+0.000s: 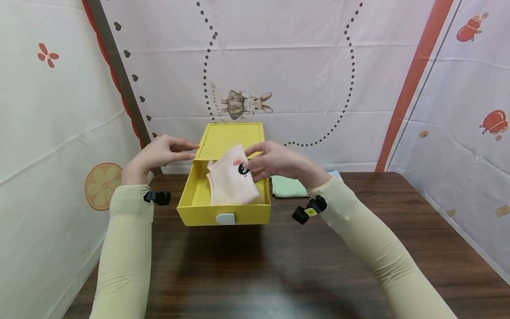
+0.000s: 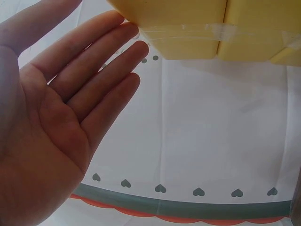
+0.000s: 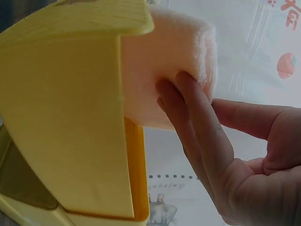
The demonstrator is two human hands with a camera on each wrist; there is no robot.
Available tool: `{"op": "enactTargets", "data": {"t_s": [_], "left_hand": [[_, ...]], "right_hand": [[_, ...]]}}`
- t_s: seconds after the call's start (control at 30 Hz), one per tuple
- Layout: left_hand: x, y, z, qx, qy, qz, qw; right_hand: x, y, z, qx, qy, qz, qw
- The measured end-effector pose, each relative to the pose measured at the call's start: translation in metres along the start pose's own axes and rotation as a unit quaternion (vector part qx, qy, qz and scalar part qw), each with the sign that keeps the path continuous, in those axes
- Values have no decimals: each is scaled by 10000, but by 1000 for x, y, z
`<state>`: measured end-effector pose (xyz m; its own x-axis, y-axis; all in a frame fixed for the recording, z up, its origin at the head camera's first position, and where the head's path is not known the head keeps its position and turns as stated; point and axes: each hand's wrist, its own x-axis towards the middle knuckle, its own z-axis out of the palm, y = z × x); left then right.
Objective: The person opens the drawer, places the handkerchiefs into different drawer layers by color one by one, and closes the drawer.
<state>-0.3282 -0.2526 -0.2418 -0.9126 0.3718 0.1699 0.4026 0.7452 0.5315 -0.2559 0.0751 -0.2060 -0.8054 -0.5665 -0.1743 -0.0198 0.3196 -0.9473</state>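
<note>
Your right hand (image 1: 275, 161) sits just right of frame centre in the head view, its fingers straight and laid against the pink folded cloth (image 1: 231, 181). The right wrist view shows those fingers (image 3: 188, 101) flat on the cloth's (image 3: 174, 61) side and the thumb standing apart from it, so the grip is a press with no pinch. The cloth stands tilted in the yellow box (image 1: 223, 212), its upper edge leaning toward the raised lid (image 1: 233, 137), with a black and red mark on its face right at your fingertips.

Your left hand (image 1: 161, 153) hovers at the box's upper left corner, just left of centre. Its fingers are spread and straight, the grip apart and holding nothing. In the left wrist view its fingertips (image 2: 134, 33) reach the yellow box (image 2: 211, 28) edge at the top of the frame; whether they touch is unclear.

The box stands on the dark wooden desk (image 1: 279, 266). To its right, behind your right wrist, lies a green folded cloth (image 1: 287, 186).
</note>
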Motion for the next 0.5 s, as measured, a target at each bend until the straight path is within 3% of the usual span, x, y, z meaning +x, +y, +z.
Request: {"op": "enactTargets", "data": {"t_s": [0.5], "left_hand": [[-1, 3, 0, 14, 11, 21, 10000]], "right_hand": [[-6, 5, -2, -1342, 674, 197, 9885]]}}
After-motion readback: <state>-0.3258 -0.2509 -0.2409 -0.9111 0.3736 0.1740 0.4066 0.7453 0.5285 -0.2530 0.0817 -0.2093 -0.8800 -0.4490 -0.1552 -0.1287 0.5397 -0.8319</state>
